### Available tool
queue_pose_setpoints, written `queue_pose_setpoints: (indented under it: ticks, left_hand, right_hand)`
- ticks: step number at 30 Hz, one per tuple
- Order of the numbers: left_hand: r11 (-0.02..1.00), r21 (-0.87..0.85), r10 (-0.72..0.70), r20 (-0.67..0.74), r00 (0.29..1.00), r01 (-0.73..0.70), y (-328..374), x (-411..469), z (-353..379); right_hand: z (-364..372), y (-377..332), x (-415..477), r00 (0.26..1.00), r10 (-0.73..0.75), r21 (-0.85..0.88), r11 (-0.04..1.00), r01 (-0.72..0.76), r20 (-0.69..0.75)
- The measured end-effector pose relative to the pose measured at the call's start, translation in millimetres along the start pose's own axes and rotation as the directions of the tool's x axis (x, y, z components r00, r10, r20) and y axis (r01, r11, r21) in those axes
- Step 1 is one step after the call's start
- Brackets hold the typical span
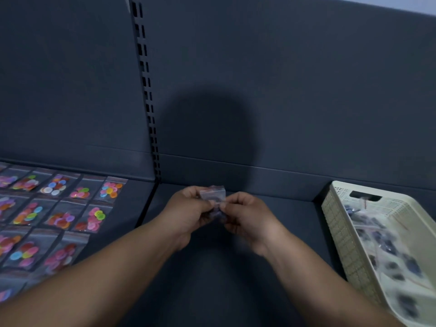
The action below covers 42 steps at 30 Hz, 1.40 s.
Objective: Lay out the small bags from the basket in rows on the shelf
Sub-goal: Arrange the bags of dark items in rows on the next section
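Bags point(59, 208) fill rows on the left shelf point(236, 279). Both hands, left point(188, 208) and right point(245, 215), pinch one bag point(212, 193). Many remain in the basket point(342, 232), right.

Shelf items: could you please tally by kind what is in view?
Laid-out bags: at least 13 (the left edge cuts the rows off)
Held bag: 1
Basket: 1 (the bags inside are too blurred to count)
Total: at least 15
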<state>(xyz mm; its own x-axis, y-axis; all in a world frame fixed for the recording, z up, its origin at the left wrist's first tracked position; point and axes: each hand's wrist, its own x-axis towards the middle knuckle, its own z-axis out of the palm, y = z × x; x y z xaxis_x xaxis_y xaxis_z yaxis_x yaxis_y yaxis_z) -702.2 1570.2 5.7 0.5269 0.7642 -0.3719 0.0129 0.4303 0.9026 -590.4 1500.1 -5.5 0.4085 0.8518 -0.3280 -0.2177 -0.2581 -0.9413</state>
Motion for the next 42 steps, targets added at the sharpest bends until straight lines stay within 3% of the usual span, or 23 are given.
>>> queue_pose_setpoints:
  ticks: [7, 11, 16, 25, 27, 30, 31, 32, 33, 34, 35, 36, 37, 39, 42]
  left_hand:
    - [0.98, 0.184, 0.092, -0.077, 0.993, -0.077, -2.2, 8.0, 9.2]
    - [0.981, 0.194, -0.018, -0.006, 1.0, 0.019, 0.9, 10.0, 12.7]
    - [0.98, 0.194, -0.036, 0.006, 0.999, 0.035, 0.8, 9.9, 19.0]
    - [0.976, 0.218, -0.023, -0.012, 1.0, 0.025, 3.1, 13.3, 21.6]
    - [0.972, 0.233, -0.015, 0.009, 1.0, 0.012, 4.3, 14.3, 22.6]
    - [0.93, 0.359, 0.075, 0.009, 0.997, -0.073, 3.5, 20.2, 19.4]
    - [0.878, 0.46, 0.141, 0.009, 0.99, -0.129, 1.1, 22.9, 16.2]
    - [0.781, 0.594, 0.215, 0.031, 0.976, -0.191, -2.2, 24.9, 11.7]
    - [0.635, 0.733, 0.275, 0.078, 0.958, -0.242, -5.7, 25.2, 7.2]
    - [0.459, 0.842, 0.313, 0.144, 0.939, -0.283, -9.7, 24.7, 2.5]
    - [0.297, 0.899, 0.332, 0.218, 0.918, -0.321, -14.2, 24.4, -1.5]
    - [0.176, 0.918, 0.33, 0.285, 0.9, -0.355, -18.2, 23.3, -4.3]
    - [0.092, 0.917, 0.318, 0.342, 0.884, -0.388, -21.7, 22.3, -6.4]
    - [-0.023, 0.897, 0.277, 0.431, 0.859, -0.442, -27.5, 20.7, -8.4]
    - [-0.135, 0.871, 0.222, 0.491, 0.843, -0.472, -33.1, 21.6, -10.6]
  right_hand:
    - [-23.1, 6.0, 0.0, 0.993, 0.015, 0.042, 0.999, -0.011, -0.117]
    - [-28.3, 6.5, -0.2, 0.998, 0.001, 0.068, 0.998, 0.003, -0.057]
    - [-28.2, 5.0, -2.1, 0.997, -0.023, 0.196, 0.981, 0.009, 0.071]
    - [-29.0, 2.7, 2.4, 0.993, -0.039, 0.024, 0.999, 0.037, 0.114]
    - [-30.5, 2.5, 2.0, 0.997, -0.021, 0.01, 1.0, 0.02, 0.08]
    - [-32.8, 4.2, 5.6, 0.997, 0.019, 0.089, 0.996, -0.012, -0.079]
    - [-33.0, 5.4, 6.9, 0.992, 0.017, 0.069, 0.998, -0.008, -0.127]
    - [-34.7, 7.1, 8.5, 0.983, -0.018, -0.075, 0.997, 0.004, -0.185]
    - [-38.3, 9.1, 10.3, 0.97, -0.094, -0.362, 0.932, 0.006, -0.225]
    - [-42.3, 11.5, 11.4, 0.956, -0.185, -0.662, 0.75, -0.011, -0.226]
    - [-46.2, 14.0, 11.2, 0.937, -0.277, -0.856, 0.516, -0.041, -0.211]
    - [-48.9, 16.3, 10.1, 0.912, -0.364, -0.932, 0.358, -0.048, -0.187]
    - [-50.5, 18.5, 8.7, 0.89, -0.428, -0.958, 0.286, -0.033, -0.159]
    - [-53.5, 25.8, 8.9, 0.86, -0.507, -0.97, 0.234, 0.072, -0.058]
    - [-56.9, 39.9, 12.4, 0.874, -0.462, -0.954, 0.165, 0.248, 0.147]
